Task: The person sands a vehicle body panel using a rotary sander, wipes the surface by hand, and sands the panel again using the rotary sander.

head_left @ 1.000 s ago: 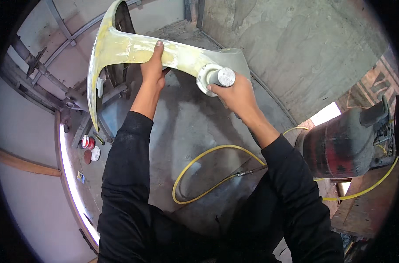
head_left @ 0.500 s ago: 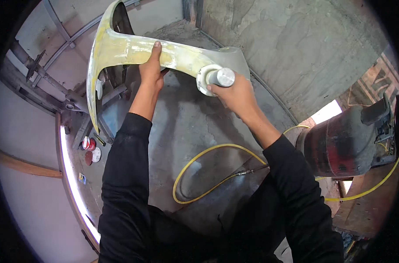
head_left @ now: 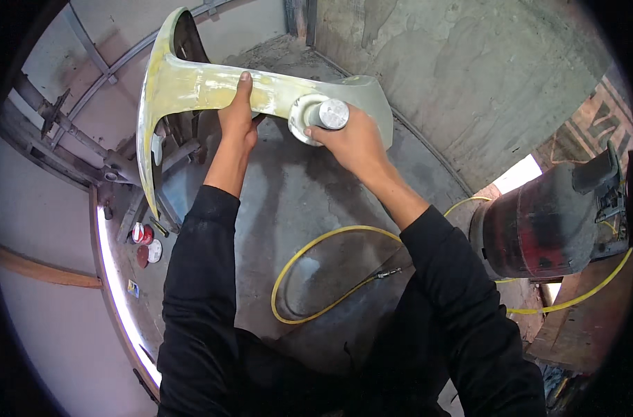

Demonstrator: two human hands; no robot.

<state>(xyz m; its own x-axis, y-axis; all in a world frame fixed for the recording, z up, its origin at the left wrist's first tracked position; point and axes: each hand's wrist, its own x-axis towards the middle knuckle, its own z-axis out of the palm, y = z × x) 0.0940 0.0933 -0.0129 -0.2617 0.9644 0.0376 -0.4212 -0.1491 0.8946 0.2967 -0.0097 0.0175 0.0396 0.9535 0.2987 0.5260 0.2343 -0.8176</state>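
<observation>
A long curved body panel, patched in yellow, white and grey, is held up in front of me. Its flared end rises at the left and its grey end is at the right. My left hand grips the panel's near edge, thumb on the face and fingers hidden underneath. My right hand is wrapped round a sanding pad with a white round base and a grey cylindrical top. The base rests against the panel's face, right of my left hand.
A yellow air hose with a metal coupling loops on the grey floor. At the right stands a worn dark red tank. Red and white discs lie at the left near a metal stand. A grey board leans behind.
My right hand has slid the sanding pad leftward along the panel, nearer to my left hand. The panel and my left hand have shifted only slightly.
</observation>
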